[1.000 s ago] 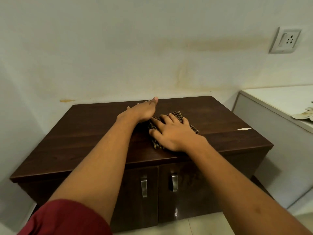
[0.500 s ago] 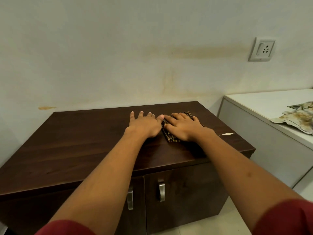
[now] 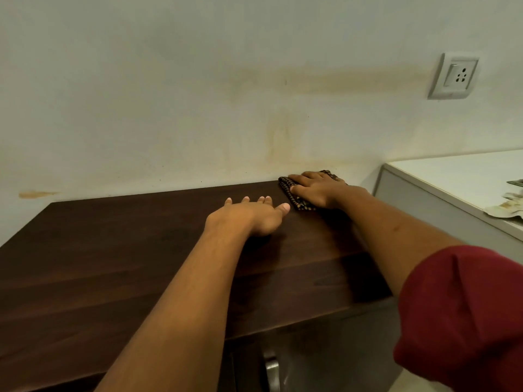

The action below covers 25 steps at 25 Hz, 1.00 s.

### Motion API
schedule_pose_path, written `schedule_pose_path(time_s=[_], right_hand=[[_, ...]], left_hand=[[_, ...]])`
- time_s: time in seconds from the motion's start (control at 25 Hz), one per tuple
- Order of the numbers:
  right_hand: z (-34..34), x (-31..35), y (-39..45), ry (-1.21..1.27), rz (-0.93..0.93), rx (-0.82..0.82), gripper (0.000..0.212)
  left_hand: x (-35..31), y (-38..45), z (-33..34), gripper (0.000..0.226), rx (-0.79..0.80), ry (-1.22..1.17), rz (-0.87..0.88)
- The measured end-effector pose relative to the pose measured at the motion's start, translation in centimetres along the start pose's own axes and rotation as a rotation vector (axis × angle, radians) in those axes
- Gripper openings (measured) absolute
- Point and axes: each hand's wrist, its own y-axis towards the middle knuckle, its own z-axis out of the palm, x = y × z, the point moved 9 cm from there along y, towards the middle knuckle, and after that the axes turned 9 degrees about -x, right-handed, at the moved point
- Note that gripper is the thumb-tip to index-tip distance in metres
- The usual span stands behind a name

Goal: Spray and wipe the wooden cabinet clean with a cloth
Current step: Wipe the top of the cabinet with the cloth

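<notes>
The dark wooden cabinet (image 3: pixel 113 264) fills the lower frame, its top running back to the wall. A dark checked cloth (image 3: pixel 288 188) lies folded at the cabinet's far right corner. My right hand (image 3: pixel 319 190) presses flat on the cloth and covers most of it. My left hand (image 3: pixel 252 216) rests palm down on the bare wood just left of the cloth, fingers spread, holding nothing. No spray bottle is in view.
A stained white wall (image 3: pixel 254 108) stands directly behind the cabinet, with a socket (image 3: pixel 454 76) at upper right. A white counter (image 3: pixel 452 176) adjoins on the right, carrying a crumpled dirty rag (image 3: pixel 506 207). A metal door handle (image 3: pixel 270 369) shows below the front edge.
My right hand has pushed the cloth away from the middle toward the far right corner by the wall. The left hand stayed flat near the middle. The camera moved closer and lower.
</notes>
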Motion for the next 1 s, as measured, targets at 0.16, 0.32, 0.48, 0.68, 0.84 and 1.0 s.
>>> schedule_pose_path(time_s=[0.16, 0.32, 0.48, 0.68, 0.84, 1.0], right_hand=[[-0.1, -2.4, 1.4, 0.016, 0.037, -0.018, 0.056], [-0.2, -3.1, 1.2, 0.021, 0.075, -0.016, 0.058], [-0.3, -3.6, -0.7, 0.007, 0.136, -0.016, 0.062], [-0.3, -4.2, -4.8, 0.014, 0.152, -0.003, 0.068], [-0.8, -4.3, -9.5, 0.013, 0.157, 0.001, 0.065], [-1.8, -4.1, -14.3, 0.006, 0.175, -0.004, 0.062]], left_hand=[[-0.5, 0.2, 0.2, 0.068, 0.0, 0.032, -0.005], [-0.4, 0.0, 0.2, 0.069, -0.01, 0.009, 0.0], [-0.3, -0.5, 0.3, 0.07, -0.021, -0.017, 0.002], [-0.1, -1.5, 0.1, 0.069, -0.013, -0.021, -0.013], [0.7, -3.3, 0.2, 0.068, 0.004, 0.013, -0.024], [2.0, -5.4, -0.5, 0.068, -0.01, -0.003, -0.051]])
